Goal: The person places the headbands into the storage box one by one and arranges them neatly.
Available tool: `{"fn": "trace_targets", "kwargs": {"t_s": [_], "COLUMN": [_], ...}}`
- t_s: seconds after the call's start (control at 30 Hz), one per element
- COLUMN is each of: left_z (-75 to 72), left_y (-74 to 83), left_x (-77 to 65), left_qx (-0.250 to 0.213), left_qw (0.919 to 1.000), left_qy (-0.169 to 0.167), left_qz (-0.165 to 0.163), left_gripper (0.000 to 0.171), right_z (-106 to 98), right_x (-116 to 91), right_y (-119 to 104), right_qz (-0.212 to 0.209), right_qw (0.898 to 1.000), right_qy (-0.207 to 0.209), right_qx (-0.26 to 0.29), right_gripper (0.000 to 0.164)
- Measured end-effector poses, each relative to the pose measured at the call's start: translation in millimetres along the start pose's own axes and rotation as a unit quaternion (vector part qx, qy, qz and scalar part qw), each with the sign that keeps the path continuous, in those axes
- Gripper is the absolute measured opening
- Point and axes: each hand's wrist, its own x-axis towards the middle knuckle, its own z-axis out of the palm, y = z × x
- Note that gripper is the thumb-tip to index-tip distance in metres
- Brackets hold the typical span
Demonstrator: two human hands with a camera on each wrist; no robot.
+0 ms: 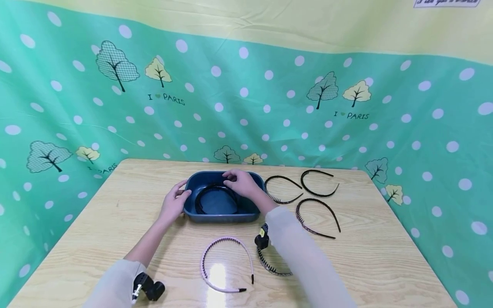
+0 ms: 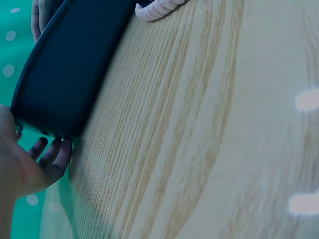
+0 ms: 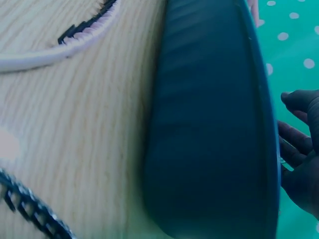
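A dark blue plastic bin [image 1: 223,218] stands mid-table, with a black headband [image 1: 198,201] lying inside it. My left hand [image 1: 173,204] grips the bin's left end, its thumb near the rim and its fingers against the end wall; in the left wrist view those fingers [image 2: 48,155] bend against the bin's corner. Over the bin's back right part is my right hand [image 1: 242,184], close above the headband. Seen from the right wrist, this hand [image 3: 301,149] shows beyond the rim, thumb and fingers spread apart with nothing visible between them.
A lilac headband [image 1: 204,267] with dark tips lies in front of the bin. Beside it, a dark toothed headband [image 1: 269,267] is partly hidden under my right forearm. Three dark headbands [image 1: 283,176] [image 1: 317,195] [image 1: 327,206] lie right of the bin. A green dotted curtain [image 1: 246,115] hangs behind the table.
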Motion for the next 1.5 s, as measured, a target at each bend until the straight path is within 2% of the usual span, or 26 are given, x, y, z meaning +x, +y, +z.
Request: {"fn": "trace_targets", "kwargs": {"t_s": [0.27,0.67,0.83,1.03,1.5], "left_z": [-0.5,-0.2,-0.3,0.2,0.1], "left_y": [-0.6,-4.3,-4.9,-5.1,-4.9], "left_x": [-0.6,0.7,0.5,1.1,1.4], "left_qx": [0.003,0.005,0.008,0.008,0.000], "left_qw": [1.0000,0.9999,0.9999,0.9998,0.9999], "left_qy": [0.001,0.004,0.005,0.003,0.002], "left_qz": [0.003,0.009,0.011,0.016,0.012], "left_gripper": [0.049,0.048,0.049,0.049,0.048], "right_z": [-18.9,-53.0,-70.6,-93.4,-133.8], "right_x": [-4.7,-6.7,-7.5,-12.1,-34.7], "right_y": [-0.2,13.8,23.8,38.4,82.1], "right_qz": [-0.007,0.013,0.016,0.039,0.079], "right_qw": [1.000,0.999,0.998,0.996,0.992], "right_qy": [0.020,0.046,0.062,0.077,0.100], "right_qx": [0.001,0.007,0.004,-0.003,-0.011], "right_gripper": [0.031,0.032,0.031,0.035,0.040]}}
